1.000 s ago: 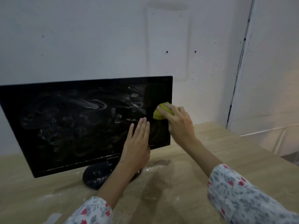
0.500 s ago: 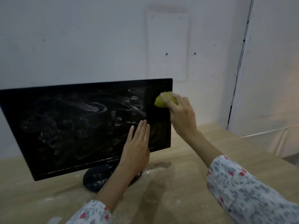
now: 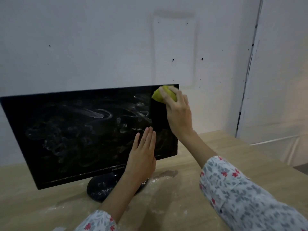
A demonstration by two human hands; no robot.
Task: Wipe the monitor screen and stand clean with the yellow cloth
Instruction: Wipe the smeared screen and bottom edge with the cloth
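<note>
A black monitor [image 3: 75, 134] stands on a wooden table, its screen covered in white dusty smears except for a dark clean strip along its right side. Its round black stand [image 3: 100, 187] is speckled with white powder. My right hand [image 3: 179, 114] presses a bunched yellow cloth [image 3: 160, 96] against the screen's top right corner. My left hand [image 3: 143, 155] lies flat with fingers together against the lower right part of the screen, holding nothing.
The wooden table [image 3: 191, 194] carries white powder around the stand and in front of it. A grey-white wall rises directly behind the monitor. The table's right edge [image 3: 266, 157] falls away toward a white panel on the right.
My right hand has slid the yellow cloth straight up the right side of the screen, from mid height to the top corner. My left hand has stayed put.
</note>
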